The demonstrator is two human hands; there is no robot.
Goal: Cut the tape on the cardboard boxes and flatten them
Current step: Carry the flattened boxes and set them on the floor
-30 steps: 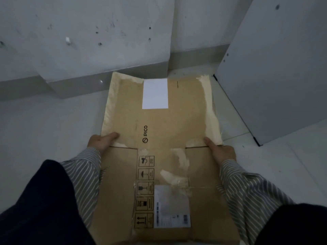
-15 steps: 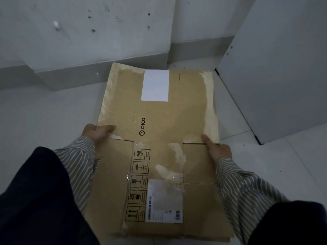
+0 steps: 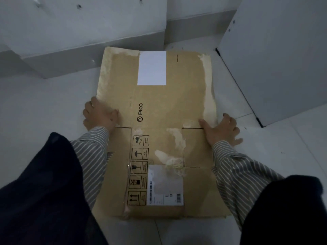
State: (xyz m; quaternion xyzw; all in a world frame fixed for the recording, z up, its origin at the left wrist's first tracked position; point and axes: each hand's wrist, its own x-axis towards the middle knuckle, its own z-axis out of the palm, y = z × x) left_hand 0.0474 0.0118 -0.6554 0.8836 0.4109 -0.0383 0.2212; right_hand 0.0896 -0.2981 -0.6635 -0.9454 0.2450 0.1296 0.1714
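While a shipping label is seen at its near end, a flattened cardboard box is laid on the pale tiled floor. It is pressed flat at its left edge by the left hand and at its right edge by the right hand, fingers spread. A white sticker is shown at the far end, near the grey wall.

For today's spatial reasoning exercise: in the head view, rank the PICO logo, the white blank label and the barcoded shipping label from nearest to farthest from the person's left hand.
1. PICO logo, just right of the left hand.
2. White blank label, at the box's far end.
3. Barcoded shipping label, at the near end.
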